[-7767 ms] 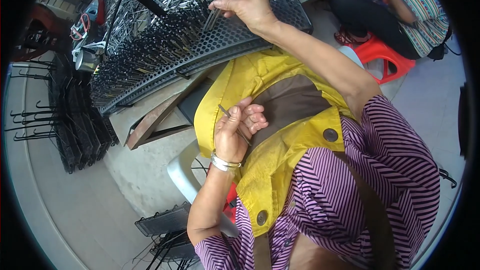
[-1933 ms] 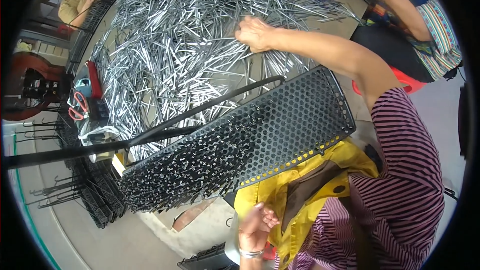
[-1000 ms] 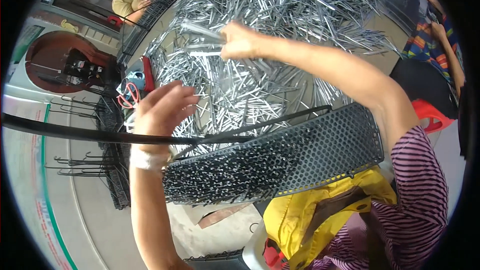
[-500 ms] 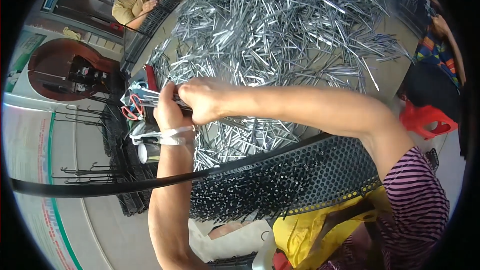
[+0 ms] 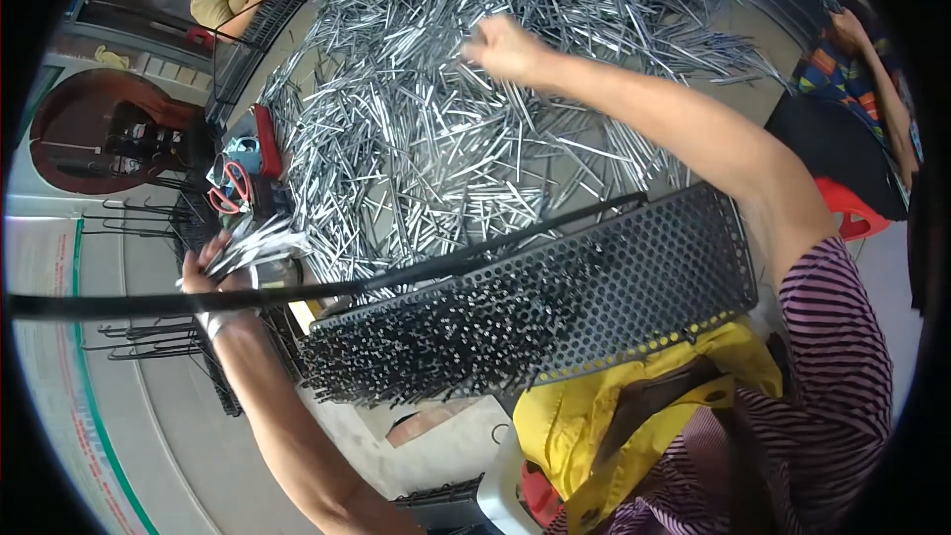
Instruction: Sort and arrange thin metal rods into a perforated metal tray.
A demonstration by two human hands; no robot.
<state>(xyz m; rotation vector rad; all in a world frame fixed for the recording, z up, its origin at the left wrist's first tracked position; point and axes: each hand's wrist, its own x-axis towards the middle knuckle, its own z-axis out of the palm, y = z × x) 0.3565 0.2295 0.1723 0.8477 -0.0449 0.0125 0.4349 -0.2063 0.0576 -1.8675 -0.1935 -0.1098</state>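
Note:
My left hand (image 5: 205,275) is closed around a bundle of thin silvery sticks (image 5: 260,246), whose ends fan out to the right. It is off the table's left side, behind a dark bar. My right hand (image 5: 507,50) is stretched out over the large heap of loose silvery sticks (image 5: 416,109). Its fingers are curled together and slightly blurred; what they hold, if anything, does not show. Below the heap, close to my body, a black perforated tray (image 5: 674,263) lies tilted. Dark thin rods (image 5: 436,327) stand densely in the holes of its left half.
A long dark bar (image 5: 178,303) crosses the left side. Red-handled scissors (image 5: 233,188) and a red box (image 5: 266,142) sit at the table's left edge. Wire hooks (image 5: 139,332) jut out farther left. One person (image 5: 223,0) works at upper left, another (image 5: 862,89) at right. Yellow cloth (image 5: 584,406) covers my lap.
My hands were together at the heap's left edge; they have separated. The left moved down and left with its bundle, while the right swung up over the heap. The view shifted slightly.

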